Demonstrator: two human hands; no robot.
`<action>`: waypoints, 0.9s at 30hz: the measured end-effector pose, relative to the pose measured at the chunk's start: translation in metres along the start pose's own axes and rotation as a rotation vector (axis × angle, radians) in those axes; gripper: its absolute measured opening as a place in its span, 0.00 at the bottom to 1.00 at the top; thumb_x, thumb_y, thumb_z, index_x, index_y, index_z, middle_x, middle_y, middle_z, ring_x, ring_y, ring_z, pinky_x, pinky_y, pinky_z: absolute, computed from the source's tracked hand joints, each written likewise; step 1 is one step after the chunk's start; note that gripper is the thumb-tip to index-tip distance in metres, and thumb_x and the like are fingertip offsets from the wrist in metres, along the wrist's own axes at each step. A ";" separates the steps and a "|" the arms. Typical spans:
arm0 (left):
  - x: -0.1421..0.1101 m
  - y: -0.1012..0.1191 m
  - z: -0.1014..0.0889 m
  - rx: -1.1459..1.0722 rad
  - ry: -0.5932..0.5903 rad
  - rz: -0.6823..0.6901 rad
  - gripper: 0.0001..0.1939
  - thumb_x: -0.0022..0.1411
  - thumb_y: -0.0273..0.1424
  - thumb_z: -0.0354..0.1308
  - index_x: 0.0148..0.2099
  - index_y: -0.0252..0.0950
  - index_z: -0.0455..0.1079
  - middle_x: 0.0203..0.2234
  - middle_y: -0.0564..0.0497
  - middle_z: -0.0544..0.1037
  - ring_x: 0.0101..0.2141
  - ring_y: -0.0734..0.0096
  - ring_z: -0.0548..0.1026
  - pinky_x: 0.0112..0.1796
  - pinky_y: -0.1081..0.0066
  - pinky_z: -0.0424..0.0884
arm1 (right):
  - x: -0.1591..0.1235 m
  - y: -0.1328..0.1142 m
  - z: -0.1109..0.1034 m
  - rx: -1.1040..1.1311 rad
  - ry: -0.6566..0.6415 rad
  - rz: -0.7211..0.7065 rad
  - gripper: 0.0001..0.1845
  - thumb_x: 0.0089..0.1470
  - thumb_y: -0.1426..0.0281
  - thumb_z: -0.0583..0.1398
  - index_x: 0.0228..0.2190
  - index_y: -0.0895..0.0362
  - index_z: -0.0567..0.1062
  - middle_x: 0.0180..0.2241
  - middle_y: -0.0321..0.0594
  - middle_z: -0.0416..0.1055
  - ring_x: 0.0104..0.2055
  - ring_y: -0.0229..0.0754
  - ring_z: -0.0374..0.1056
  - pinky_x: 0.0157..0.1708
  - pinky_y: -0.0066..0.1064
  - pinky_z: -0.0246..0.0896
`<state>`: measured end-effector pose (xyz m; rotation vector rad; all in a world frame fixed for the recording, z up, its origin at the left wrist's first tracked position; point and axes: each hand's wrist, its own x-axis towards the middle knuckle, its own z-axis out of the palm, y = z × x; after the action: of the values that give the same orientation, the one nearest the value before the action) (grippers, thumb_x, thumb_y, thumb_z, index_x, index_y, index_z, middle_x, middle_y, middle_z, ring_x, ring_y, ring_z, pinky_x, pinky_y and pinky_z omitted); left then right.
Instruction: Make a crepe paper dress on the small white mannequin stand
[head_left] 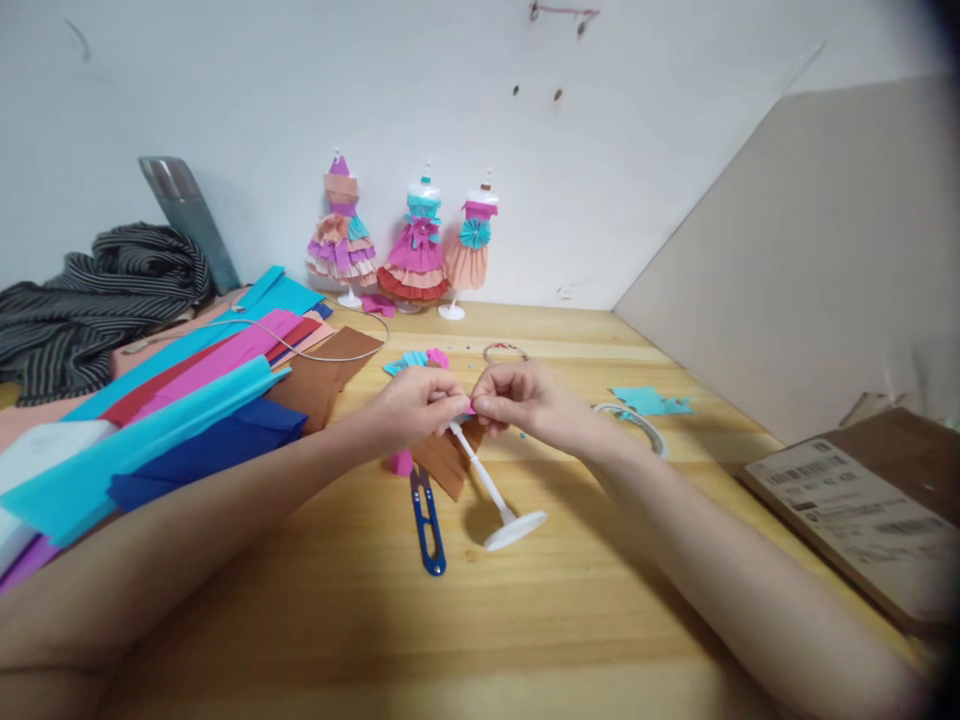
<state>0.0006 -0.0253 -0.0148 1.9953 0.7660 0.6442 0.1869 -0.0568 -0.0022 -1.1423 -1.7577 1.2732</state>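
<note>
Three small dressed figures (420, 245) stand upright at the far side of the counter (540, 640), by the wall, and look finished: each wears a top and a skirt. The white stand (491, 482) at your hands seems far less advanced. Its stem and round base show bare, slanting toward the near right; your fingers hide its upper end. The grip of your left hand (426, 405) is pressed together, seemingly pinching that end, while your right hand (521, 402) pinches a small magenta piece (471, 409) there, so this part looks unfinished. Blue snips (429, 525) lie unheld on the near side, just beside brown paper (450, 465). A turquoise scrap (651, 401) to the right and the piled sheets (202, 380) at left lie loose, apparently available for whatever covering is left.
</note>
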 end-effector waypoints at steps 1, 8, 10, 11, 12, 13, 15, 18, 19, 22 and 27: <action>0.000 0.000 -0.001 -0.057 -0.040 -0.048 0.14 0.59 0.35 0.50 0.22 0.35 0.59 0.14 0.58 0.63 0.15 0.82 0.58 0.19 0.78 0.53 | 0.001 0.001 0.000 -0.010 0.010 -0.008 0.17 0.44 0.59 0.66 0.22 0.59 0.69 0.18 0.32 0.66 0.20 0.32 0.63 0.22 0.25 0.59; 0.003 0.001 -0.010 -0.093 -0.175 -0.172 0.13 0.58 0.37 0.54 0.26 0.33 0.65 0.14 0.57 0.66 0.15 0.83 0.56 0.17 0.79 0.49 | 0.000 0.001 -0.010 -0.098 0.013 -0.049 0.15 0.46 0.62 0.65 0.21 0.59 0.69 0.17 0.32 0.65 0.20 0.32 0.60 0.21 0.25 0.56; 0.003 0.000 -0.011 -0.068 -0.180 -0.146 0.14 0.58 0.37 0.54 0.25 0.33 0.65 0.14 0.57 0.66 0.16 0.83 0.57 0.18 0.79 0.50 | 0.000 0.002 -0.015 -0.126 -0.008 -0.033 0.16 0.47 0.60 0.65 0.22 0.60 0.70 0.17 0.33 0.66 0.20 0.33 0.61 0.22 0.26 0.57; 0.003 -0.001 -0.011 -0.064 -0.179 -0.135 0.15 0.58 0.37 0.54 0.24 0.33 0.65 0.14 0.57 0.66 0.16 0.83 0.57 0.18 0.79 0.51 | 0.001 0.003 -0.018 -0.137 -0.028 -0.024 0.18 0.47 0.58 0.65 0.23 0.60 0.72 0.18 0.35 0.68 0.21 0.34 0.63 0.22 0.27 0.59; 0.003 -0.002 -0.010 -0.063 -0.177 -0.125 0.15 0.58 0.38 0.54 0.25 0.33 0.65 0.14 0.57 0.66 0.16 0.82 0.58 0.18 0.79 0.51 | 0.001 0.003 -0.020 -0.150 -0.047 -0.025 0.19 0.48 0.56 0.64 0.24 0.61 0.73 0.20 0.37 0.69 0.22 0.35 0.65 0.24 0.28 0.61; 0.003 -0.003 -0.010 -0.058 -0.174 -0.117 0.15 0.58 0.38 0.54 0.24 0.33 0.65 0.14 0.56 0.66 0.16 0.82 0.58 0.18 0.78 0.51 | 0.001 0.003 -0.022 -0.167 -0.053 -0.043 0.21 0.50 0.54 0.62 0.26 0.61 0.75 0.23 0.40 0.72 0.25 0.38 0.67 0.27 0.30 0.63; 0.003 -0.003 -0.008 -0.042 -0.162 -0.114 0.16 0.59 0.38 0.54 0.24 0.33 0.65 0.14 0.56 0.67 0.16 0.82 0.58 0.18 0.78 0.50 | 0.000 0.001 -0.023 -0.217 -0.011 -0.121 0.24 0.52 0.51 0.60 0.33 0.61 0.78 0.32 0.45 0.76 0.35 0.44 0.72 0.36 0.35 0.66; 0.001 0.002 -0.006 0.011 -0.138 -0.131 0.14 0.59 0.35 0.53 0.24 0.33 0.65 0.13 0.57 0.66 0.15 0.83 0.58 0.17 0.79 0.50 | -0.003 -0.004 -0.017 -0.263 0.021 -0.223 0.30 0.52 0.48 0.59 0.46 0.58 0.76 0.46 0.49 0.74 0.50 0.51 0.69 0.46 0.40 0.64; 0.000 0.005 -0.005 0.032 -0.127 -0.142 0.13 0.58 0.34 0.53 0.24 0.33 0.66 0.13 0.57 0.66 0.14 0.83 0.57 0.17 0.79 0.50 | -0.004 -0.005 -0.014 -0.260 -0.012 -0.230 0.32 0.52 0.47 0.58 0.48 0.57 0.75 0.49 0.50 0.73 0.52 0.52 0.68 0.47 0.42 0.64; -0.002 0.013 -0.003 0.079 -0.118 -0.184 0.13 0.59 0.32 0.53 0.23 0.33 0.66 0.12 0.58 0.65 0.12 0.84 0.56 0.15 0.79 0.49 | -0.007 -0.006 -0.006 -0.199 -0.067 -0.200 0.36 0.51 0.42 0.55 0.46 0.58 0.76 0.47 0.50 0.74 0.50 0.52 0.69 0.48 0.43 0.63; -0.001 0.010 0.000 0.084 -0.111 -0.187 0.14 0.58 0.32 0.53 0.21 0.33 0.63 0.11 0.58 0.64 0.13 0.83 0.59 0.16 0.79 0.51 | -0.003 0.000 0.001 -0.101 -0.042 -0.024 0.27 0.49 0.49 0.61 0.35 0.61 0.78 0.33 0.46 0.77 0.35 0.45 0.73 0.38 0.36 0.67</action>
<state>0.0025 -0.0309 -0.0064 1.9873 0.9124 0.3948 0.1873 -0.0599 -0.0029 -1.1547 -1.8797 1.2143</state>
